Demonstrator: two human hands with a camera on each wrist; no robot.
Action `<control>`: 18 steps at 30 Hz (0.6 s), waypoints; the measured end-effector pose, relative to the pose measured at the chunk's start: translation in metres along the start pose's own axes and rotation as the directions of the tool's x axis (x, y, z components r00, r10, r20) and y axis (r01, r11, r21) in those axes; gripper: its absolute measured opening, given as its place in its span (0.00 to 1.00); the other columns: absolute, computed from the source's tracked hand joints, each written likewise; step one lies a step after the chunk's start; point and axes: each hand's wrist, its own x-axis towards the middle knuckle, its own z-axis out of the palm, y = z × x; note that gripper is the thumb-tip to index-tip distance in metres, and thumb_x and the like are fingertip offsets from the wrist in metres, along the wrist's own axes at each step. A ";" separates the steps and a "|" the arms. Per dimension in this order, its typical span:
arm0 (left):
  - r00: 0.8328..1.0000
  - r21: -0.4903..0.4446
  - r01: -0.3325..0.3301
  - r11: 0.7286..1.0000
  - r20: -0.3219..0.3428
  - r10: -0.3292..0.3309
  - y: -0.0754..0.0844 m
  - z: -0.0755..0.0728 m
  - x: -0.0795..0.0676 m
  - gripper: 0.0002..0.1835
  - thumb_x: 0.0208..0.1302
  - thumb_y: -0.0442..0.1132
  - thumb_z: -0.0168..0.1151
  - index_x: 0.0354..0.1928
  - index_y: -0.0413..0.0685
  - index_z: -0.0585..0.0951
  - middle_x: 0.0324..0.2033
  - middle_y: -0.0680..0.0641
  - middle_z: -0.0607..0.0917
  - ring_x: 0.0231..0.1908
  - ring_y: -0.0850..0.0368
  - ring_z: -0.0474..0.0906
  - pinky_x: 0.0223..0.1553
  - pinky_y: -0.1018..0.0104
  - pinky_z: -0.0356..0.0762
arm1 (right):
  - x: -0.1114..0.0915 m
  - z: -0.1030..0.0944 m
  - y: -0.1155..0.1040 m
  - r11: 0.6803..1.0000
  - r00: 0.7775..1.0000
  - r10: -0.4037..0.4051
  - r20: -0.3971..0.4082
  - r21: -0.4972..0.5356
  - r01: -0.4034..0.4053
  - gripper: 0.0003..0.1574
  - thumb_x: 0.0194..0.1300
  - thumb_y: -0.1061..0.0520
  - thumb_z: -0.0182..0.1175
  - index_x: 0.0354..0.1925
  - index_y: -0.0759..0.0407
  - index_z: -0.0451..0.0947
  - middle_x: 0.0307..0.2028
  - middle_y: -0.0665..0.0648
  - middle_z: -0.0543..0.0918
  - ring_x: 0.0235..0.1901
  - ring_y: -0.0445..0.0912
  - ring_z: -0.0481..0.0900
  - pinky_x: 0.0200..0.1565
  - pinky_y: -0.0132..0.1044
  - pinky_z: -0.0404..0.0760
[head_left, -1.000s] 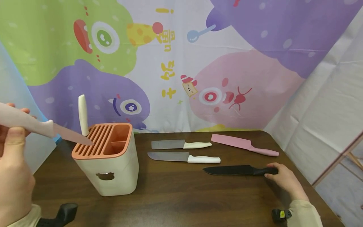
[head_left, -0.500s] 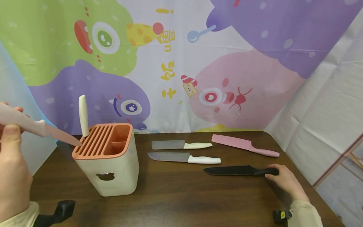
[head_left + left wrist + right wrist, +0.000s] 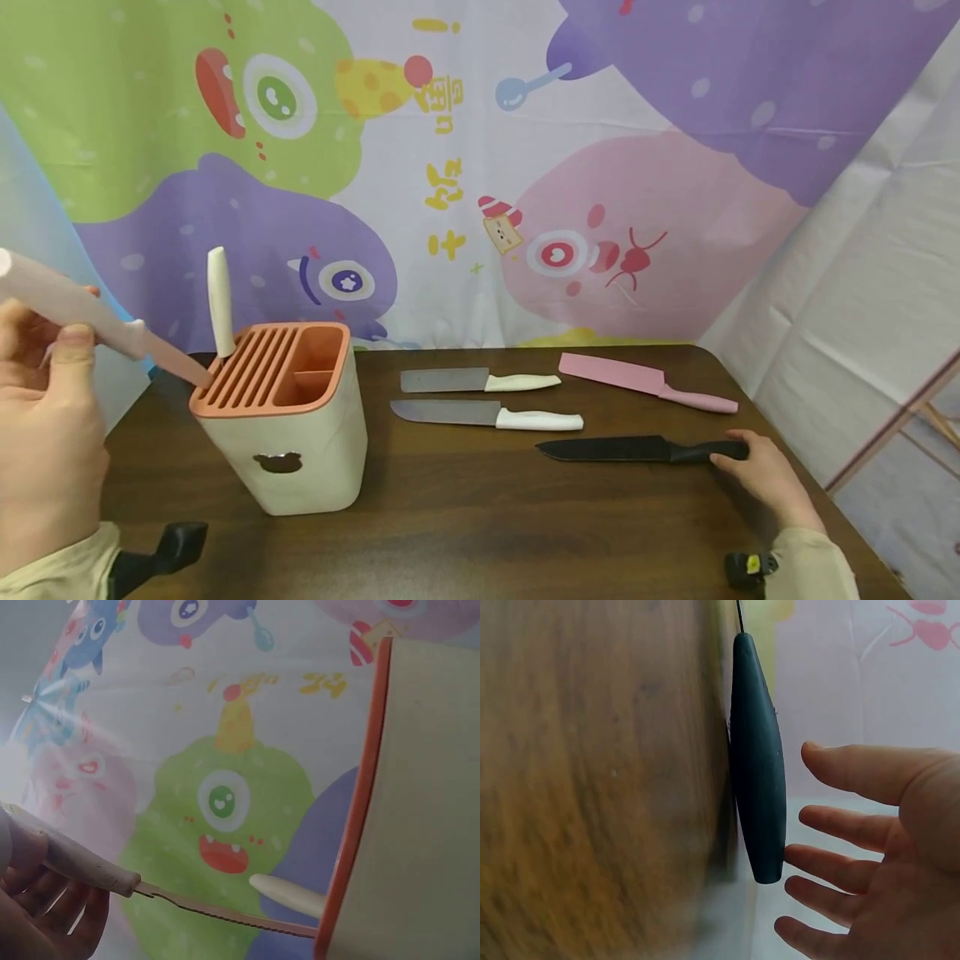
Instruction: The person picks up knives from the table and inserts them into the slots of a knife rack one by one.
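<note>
My left hand [image 3: 56,433] grips the pale pink handle of a knife [image 3: 86,312] at the far left. Its pink blade slants down to the right, the tip at a left-hand slot in the orange top of a cream knife holder [image 3: 318,467]. Whether the tip has entered the slot I cannot tell. A cream-handled knife [image 3: 219,300] stands upright in the back left slot. At the table's right side, my right hand [image 3: 768,479] is by the handle of a black knife [image 3: 615,449] lying flat. In the right wrist view its fingers [image 3: 836,866] are extended beside that handle, not wrapped around it.
Two knives with white handles, one a cleaver [image 3: 446,380] and one with a pointed blade [image 3: 446,412], lie mid-table. A pink cleaver [image 3: 611,372] lies behind the black knife. Cartoon-printed cloth [image 3: 465,167] hangs behind the wooden table [image 3: 465,533].
The pink knife's tip has moved left across the holder's top, and its handle has risen to a steeper tilt. My right hand has shifted slightly right along the black handle.
</note>
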 end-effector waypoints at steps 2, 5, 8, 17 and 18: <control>1.000 0.041 -0.005 0.999 0.009 0.005 -0.001 0.002 -0.001 0.16 0.65 0.28 0.47 0.53 0.41 0.75 0.45 0.50 0.79 0.49 0.58 0.71 0.50 0.76 0.65 | 0.001 0.000 0.003 1.000 1.000 -0.005 -0.010 0.001 0.005 0.41 0.61 0.47 0.56 0.57 0.78 0.59 0.53 0.84 0.61 0.53 0.75 0.59 0.50 0.64 0.62; 0.999 0.212 -0.051 0.976 0.024 0.047 -0.002 0.005 -0.001 0.17 0.64 0.28 0.48 0.54 0.42 0.75 0.44 0.53 0.79 0.46 0.60 0.73 0.46 0.77 0.67 | 0.004 -0.001 0.007 1.000 1.000 -0.017 -0.014 -0.001 0.017 0.40 0.59 0.49 0.58 0.56 0.78 0.60 0.53 0.83 0.62 0.52 0.75 0.60 0.49 0.63 0.64; 0.997 0.249 -0.078 0.965 0.043 0.070 -0.006 0.007 -0.001 0.16 0.63 0.27 0.50 0.53 0.40 0.76 0.43 0.54 0.80 0.45 0.60 0.75 0.44 0.77 0.69 | 0.008 -0.002 0.012 0.999 0.999 -0.035 -0.003 -0.018 0.035 0.38 0.57 0.51 0.60 0.55 0.78 0.62 0.52 0.83 0.64 0.51 0.75 0.62 0.48 0.63 0.65; 0.996 0.278 -0.035 0.960 0.093 0.010 -0.023 0.007 -0.006 0.17 0.63 0.27 0.51 0.53 0.42 0.76 0.42 0.58 0.79 0.44 0.65 0.74 0.42 0.82 0.68 | 0.019 -0.007 0.019 0.990 0.992 -0.123 0.013 -0.065 0.123 0.30 0.51 0.58 0.64 0.49 0.74 0.70 0.47 0.79 0.72 0.48 0.73 0.68 0.44 0.60 0.69; 0.995 0.275 -0.027 0.961 0.095 0.001 -0.026 0.007 -0.006 0.17 0.62 0.27 0.51 0.52 0.42 0.76 0.41 0.59 0.79 0.43 0.65 0.74 0.42 0.82 0.68 | 0.019 -0.007 0.019 0.990 0.992 -0.127 0.015 -0.064 0.128 0.29 0.51 0.58 0.64 0.48 0.73 0.71 0.46 0.79 0.72 0.47 0.73 0.68 0.44 0.60 0.69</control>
